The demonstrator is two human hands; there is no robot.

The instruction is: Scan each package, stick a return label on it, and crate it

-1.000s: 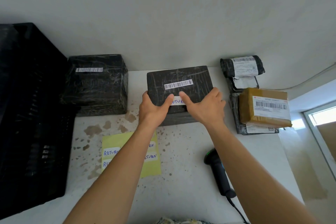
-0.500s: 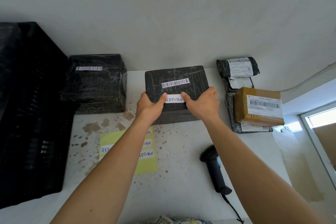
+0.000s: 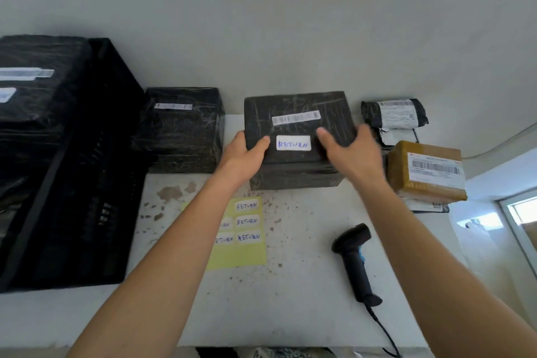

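Observation:
A black wrapped package [image 3: 296, 104] with a barcode strip [image 3: 295, 117] stands on the white table [image 3: 290, 308] at the centre back. A white RETURN label [image 3: 293, 143] is stuck on its top, fully uncovered. My left hand [image 3: 244, 154] grips the package's left side, thumb on top. My right hand [image 3: 351, 154], blurred, holds the right side with its thumb over the top edge. The black crate [image 3: 96, 183] stands at the left, with a labelled black package [image 3: 35, 96] inside it.
Another black package [image 3: 180, 131] sits between crate and centre package. A yellow sheet of RETURN labels [image 3: 244, 253] lies in front, the handheld scanner [image 3: 354, 259] to its right. A brown package [image 3: 427, 174] and a rolled black mailer [image 3: 395, 113] are stacked at right.
Both thumbs slid apart off the RETURN label, which now shows whole. My hands moved out to the package's two sides. The view shifted right, revealing more of the crate.

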